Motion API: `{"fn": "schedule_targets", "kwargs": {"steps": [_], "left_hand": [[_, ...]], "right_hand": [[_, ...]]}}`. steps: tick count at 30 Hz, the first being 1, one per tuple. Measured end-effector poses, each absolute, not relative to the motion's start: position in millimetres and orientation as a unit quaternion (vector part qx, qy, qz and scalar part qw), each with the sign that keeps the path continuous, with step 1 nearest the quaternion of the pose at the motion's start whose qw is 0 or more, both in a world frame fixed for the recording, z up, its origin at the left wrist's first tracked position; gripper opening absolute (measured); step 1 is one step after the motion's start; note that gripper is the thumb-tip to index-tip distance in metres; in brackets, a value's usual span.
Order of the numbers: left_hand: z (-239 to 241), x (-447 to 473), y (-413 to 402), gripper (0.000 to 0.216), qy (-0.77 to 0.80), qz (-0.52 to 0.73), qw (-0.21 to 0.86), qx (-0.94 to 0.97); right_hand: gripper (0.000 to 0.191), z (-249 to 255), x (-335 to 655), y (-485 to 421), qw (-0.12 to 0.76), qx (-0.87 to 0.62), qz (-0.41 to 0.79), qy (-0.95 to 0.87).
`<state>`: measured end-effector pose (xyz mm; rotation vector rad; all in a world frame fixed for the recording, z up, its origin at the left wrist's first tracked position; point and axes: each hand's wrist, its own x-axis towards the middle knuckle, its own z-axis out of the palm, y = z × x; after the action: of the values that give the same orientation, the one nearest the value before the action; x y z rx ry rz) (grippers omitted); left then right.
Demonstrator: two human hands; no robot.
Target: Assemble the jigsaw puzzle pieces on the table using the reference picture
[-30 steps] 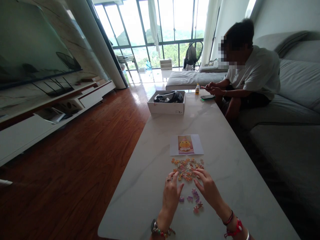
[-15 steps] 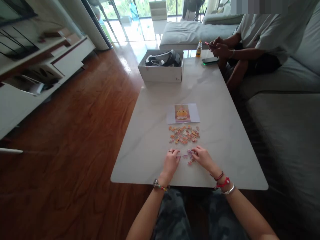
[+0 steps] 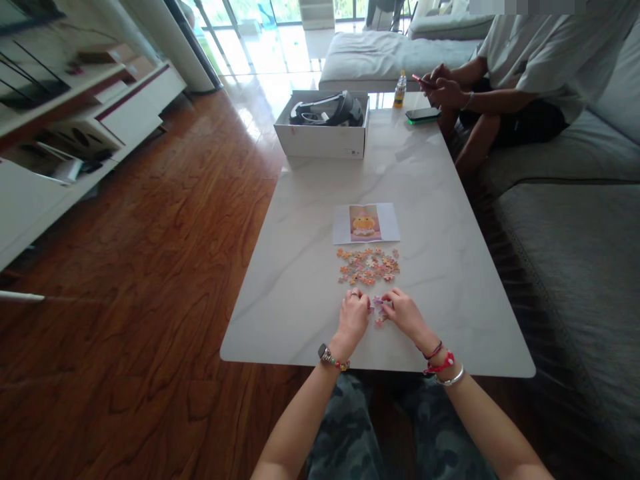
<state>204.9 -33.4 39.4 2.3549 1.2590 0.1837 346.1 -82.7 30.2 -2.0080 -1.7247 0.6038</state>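
Note:
My left hand (image 3: 354, 316) is closed, thumb and fingertips pinching a small purplish jigsaw piece (image 3: 371, 309) low over the table. Just to the right, my right hand (image 3: 404, 313) has its fingertips closed on the edge of a small cluster of pinkish-purple jigsaw pieces (image 3: 379, 323). The cluster lies between both hands, partly covered by the fingers. Beyond them is a loose pile of orange and pink jigsaw pieces (image 3: 369, 267). A printed picture sheet (image 3: 390, 223) with a yellow figure on it lies flat behind the pile.
The white marbled table (image 3: 300, 293) has rounded near corners. On its far end stand a white box (image 3: 320, 142) holding a black device, a small bottle (image 3: 399, 92) and a phone (image 3: 423, 116). Another person (image 3: 525, 87) sits on the grey sofa (image 3: 575, 233) at right, holding a phone.
My left hand has moved right with the piece, up against the small cluster. My right hand stays at the cluster's side. The view has tilted slightly down.

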Motion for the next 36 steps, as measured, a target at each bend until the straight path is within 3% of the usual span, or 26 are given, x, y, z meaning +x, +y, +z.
{"fn": "schedule_targets", "kwargs": {"steps": [3, 8, 11, 18, 24, 36], "left_hand": [[42, 201, -29, 0.003, 0.457, 0.079, 0.289, 0.837], [44, 168, -18, 0.019, 0.525, 0.187, 0.504, 0.660], [38, 146, -18, 0.021, 0.557, 0.229, 0.540, 0.588], [30, 145, -26, 0.013, 0.584, 0.173, 0.471, 0.639], [33, 155, -31, 0.022, 0.584, 0.142, 0.393, 0.696], [28, 149, -33, 0.013, 0.549, 0.133, 0.342, 0.751]], "right_hand": [[0.012, 36, 342, -83, 0.247, -0.714, 0.212, -0.619], [0.013, 46, 335, -82, 0.307, -0.683, 0.260, -0.610], [0.012, 47, 328, -79, 0.303, -0.662, 0.280, -0.625], [0.015, 41, 302, -73, 0.209, -0.639, 0.246, -0.699], [0.010, 36, 298, -73, 0.146, -0.647, 0.212, -0.718], [0.011, 31, 298, -72, 0.149, -0.641, 0.224, -0.719]]}}
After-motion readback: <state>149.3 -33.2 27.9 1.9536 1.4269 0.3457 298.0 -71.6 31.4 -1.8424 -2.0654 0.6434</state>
